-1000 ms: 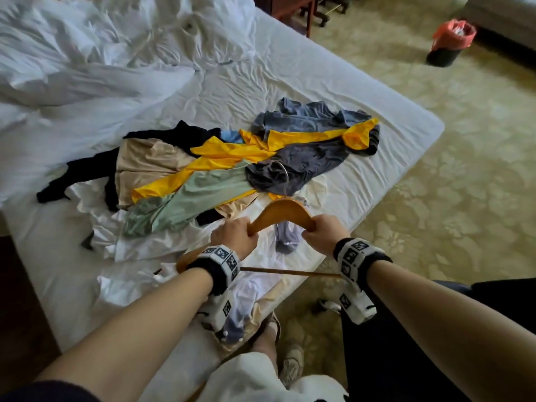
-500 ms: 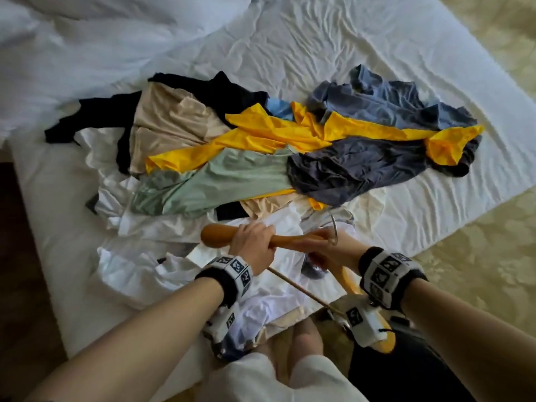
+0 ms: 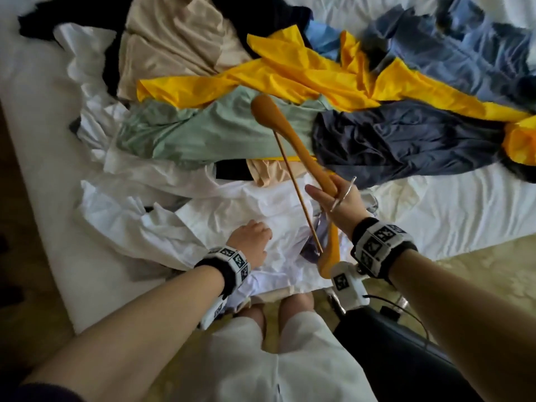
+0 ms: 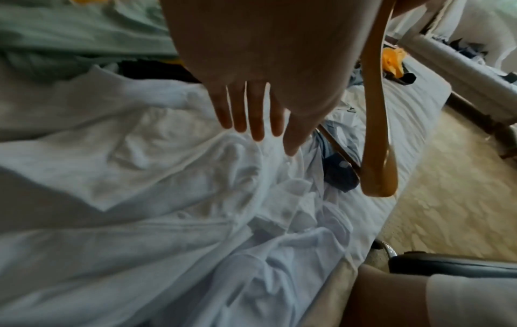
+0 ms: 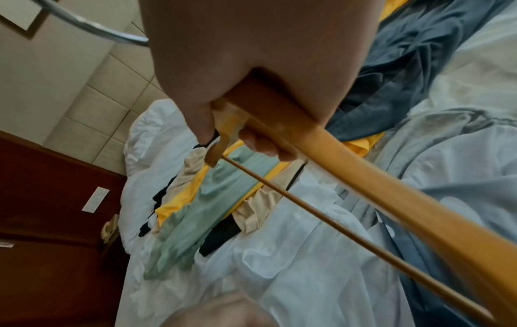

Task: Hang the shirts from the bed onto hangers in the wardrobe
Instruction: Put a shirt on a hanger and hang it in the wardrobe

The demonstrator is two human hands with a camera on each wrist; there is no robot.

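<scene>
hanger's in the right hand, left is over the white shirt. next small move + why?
Probably: the left hand closes on the white shirt under it and lifts it toward the wooden hanger. The left-wrist view shows its fingers straight, holding nothing, just over that shirt, which lies nearest on the bed. The right hand already grips the hanger, raised over the pile.

Below me the bed [image 3: 435, 216] carries a heap of shirts on its white sheet. Nearest me lies a crumpled white shirt [image 3: 232, 210]; beyond it a mint green one [image 3: 203, 132], yellow fabric [image 3: 304, 76] across the middle, a dark navy shirt [image 3: 406, 140] to the right (a beige one [image 3: 174, 44] lies far left).
</scene>
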